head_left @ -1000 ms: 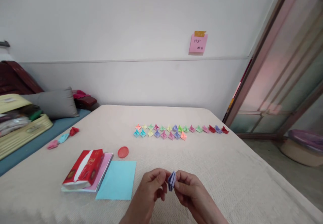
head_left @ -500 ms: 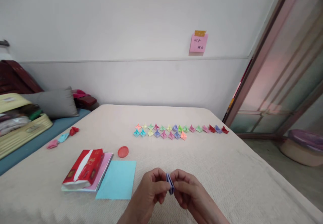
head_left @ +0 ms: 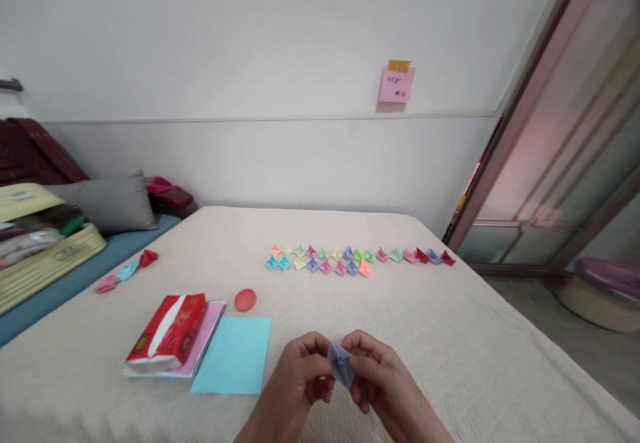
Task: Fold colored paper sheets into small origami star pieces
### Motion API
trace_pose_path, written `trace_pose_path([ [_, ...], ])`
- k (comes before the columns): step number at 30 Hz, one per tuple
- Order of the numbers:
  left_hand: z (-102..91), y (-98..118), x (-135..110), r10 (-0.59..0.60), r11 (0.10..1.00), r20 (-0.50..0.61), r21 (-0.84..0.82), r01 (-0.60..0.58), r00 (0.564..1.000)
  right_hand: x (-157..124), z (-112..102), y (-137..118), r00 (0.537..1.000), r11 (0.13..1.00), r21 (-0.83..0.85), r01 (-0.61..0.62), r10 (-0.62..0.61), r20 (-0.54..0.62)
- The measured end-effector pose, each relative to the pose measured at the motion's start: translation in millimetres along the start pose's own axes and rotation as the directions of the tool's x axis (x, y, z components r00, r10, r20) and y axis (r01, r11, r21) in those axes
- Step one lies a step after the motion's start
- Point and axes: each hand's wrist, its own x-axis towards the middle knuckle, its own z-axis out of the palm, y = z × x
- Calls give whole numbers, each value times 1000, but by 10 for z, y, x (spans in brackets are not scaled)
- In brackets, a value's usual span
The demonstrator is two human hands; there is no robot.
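A small purple folded-paper piece [head_left: 341,365] is held between my two hands above the near part of the cloth-covered table. My left hand [head_left: 306,370] pinches its left corner with thumb and fingers. On the opposite side, my right hand [head_left: 376,371] grips the right edge in the same way. The piece is spread into a diamond whose face shows a crease at its middle. Farther back, several small origami pieces [head_left: 325,266] in many colours stand in two rows.
Left of my hands lies a light-blue paper sheet [head_left: 235,355], beside a red tissue pack [head_left: 173,331] on stacked coloured paper [head_left: 216,311]. A round red lid [head_left: 245,300] sits behind the sheet. Crumpled-looking pink [head_left: 106,284], blue [head_left: 128,270] and red [head_left: 149,258] paper pieces rest at the left edge.
The purple paper piece has gone from narrow and edge-on to a wider diamond facing me. Both hands still grip its sides, and the view has shifted slightly.
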Motion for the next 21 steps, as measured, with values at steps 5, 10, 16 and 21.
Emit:
trace_pose_path([
  [5,32,-7,-8,15,1000,-26,6,-15,1000,44,-20,90,995,993,-110,42,-52,-88],
  [10,88,11,-30,42,996,-46,83,-38,998,66,31,131,949,962,-242,125,-186,-253],
  [16,112,-9,-20,13,996,29,-86,-10,999,32,63,119,912,961,-226,163,-234,-337],
  [21,113,-77,3,51,997,17,-56,-50,999,33,88,169,912,964,-209,167,-231,-340],
])
